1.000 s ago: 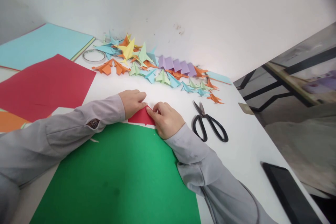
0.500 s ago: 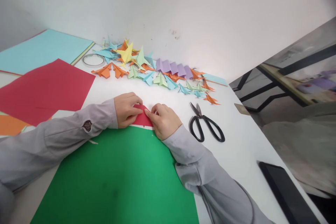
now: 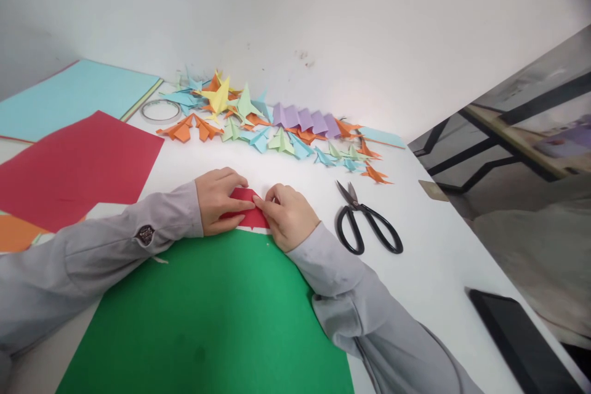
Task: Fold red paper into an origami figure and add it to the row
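A small folded piece of red paper (image 3: 252,218) lies just beyond the far edge of a large green sheet (image 3: 207,314). My left hand (image 3: 220,202) holds it from the left, its thumb and a finger spread over the paper's surface. From the right, my right hand (image 3: 290,215) pinches the paper's upper edge between thumb and forefinger. The fingertips of both hands almost meet at the middle of the fold. My fingers cover parts of the paper's left and right sides.
Black-handled scissors (image 3: 364,218) lie to the right, blades partly apart. A dark tablet-like device (image 3: 521,338) rests near the right table edge. Several folded paper figures (image 3: 221,98) line the wall, beside a tape roll (image 3: 160,111). Red sheets (image 3: 87,160) and light blue sheets (image 3: 78,95) lie left.
My left hand's thumb and finger have spread apart and shifted lower over the red paper. My right hand keeps its pinch. The whole view has shifted slightly.
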`<state>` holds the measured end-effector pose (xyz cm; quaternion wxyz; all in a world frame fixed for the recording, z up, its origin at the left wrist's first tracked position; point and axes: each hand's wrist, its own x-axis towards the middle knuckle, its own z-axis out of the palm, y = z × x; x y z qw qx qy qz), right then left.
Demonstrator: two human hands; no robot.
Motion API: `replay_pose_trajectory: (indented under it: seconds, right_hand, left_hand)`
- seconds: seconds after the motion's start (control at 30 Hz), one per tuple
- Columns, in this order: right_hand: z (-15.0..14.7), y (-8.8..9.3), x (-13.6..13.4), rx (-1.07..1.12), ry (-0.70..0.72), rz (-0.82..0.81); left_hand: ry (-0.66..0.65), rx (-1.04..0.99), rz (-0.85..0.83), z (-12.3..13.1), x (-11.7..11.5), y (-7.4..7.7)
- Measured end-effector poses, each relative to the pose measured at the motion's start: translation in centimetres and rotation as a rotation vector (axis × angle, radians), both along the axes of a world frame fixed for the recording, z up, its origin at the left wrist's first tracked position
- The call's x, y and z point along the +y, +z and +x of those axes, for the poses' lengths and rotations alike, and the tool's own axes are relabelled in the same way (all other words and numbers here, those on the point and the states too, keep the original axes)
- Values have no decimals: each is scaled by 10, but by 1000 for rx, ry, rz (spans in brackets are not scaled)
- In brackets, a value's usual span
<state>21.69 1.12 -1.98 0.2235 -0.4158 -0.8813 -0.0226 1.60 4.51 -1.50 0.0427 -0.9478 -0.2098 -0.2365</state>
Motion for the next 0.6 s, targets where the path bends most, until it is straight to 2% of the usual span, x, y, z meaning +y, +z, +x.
replay_pose_trajectory:
  seconds: [0.37,0.6]
  right_hand:
    - [7,-6,11,336,125,-234]
    - [8,-6,14,336,117,-306]
  left_hand:
    - [20,77,-83,4,-4,6]
    - [-29,77,-65,2,-3,2]
